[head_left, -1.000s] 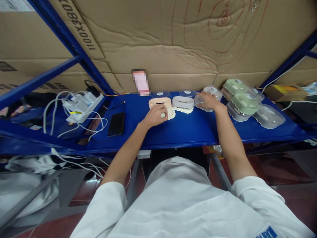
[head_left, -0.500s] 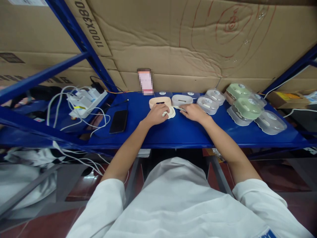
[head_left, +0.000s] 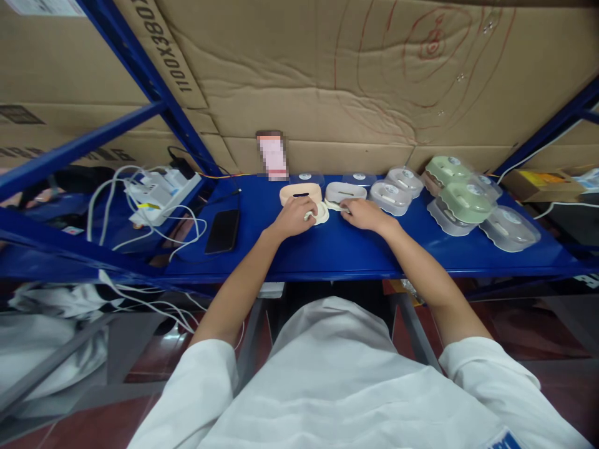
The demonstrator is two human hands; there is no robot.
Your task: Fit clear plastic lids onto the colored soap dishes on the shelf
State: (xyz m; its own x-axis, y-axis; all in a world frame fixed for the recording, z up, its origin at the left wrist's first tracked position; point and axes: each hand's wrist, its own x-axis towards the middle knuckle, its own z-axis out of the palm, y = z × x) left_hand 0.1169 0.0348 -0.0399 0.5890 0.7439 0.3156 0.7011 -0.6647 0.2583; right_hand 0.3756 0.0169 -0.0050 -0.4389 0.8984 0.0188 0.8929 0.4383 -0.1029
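My left hand is closed, with thumb and fingers on a cream-coloured piece with a rounded, rimmed outline lying low over the shelf. Just behind that hand stands a peach oval box with a dark slot in its top. To the right, my right hand has its fingers curled over the end of a second, thin cream piece; the fingertips are partly hidden. Directly behind it sits a pale grey oval box with a slot. The two cream pieces lie close together between my hands.
Clear-lidded oval boxes and green-lidded ones stand at the right. A dark phone lies left on the blue shelf; another phone leans against the cardboard. Cables surround a white power strip.
My right hand's fingers have curled in from a more stretched-out pose over the thin cream piece. My left hand keeps its hold nearly in place. The view has shifted slightly.
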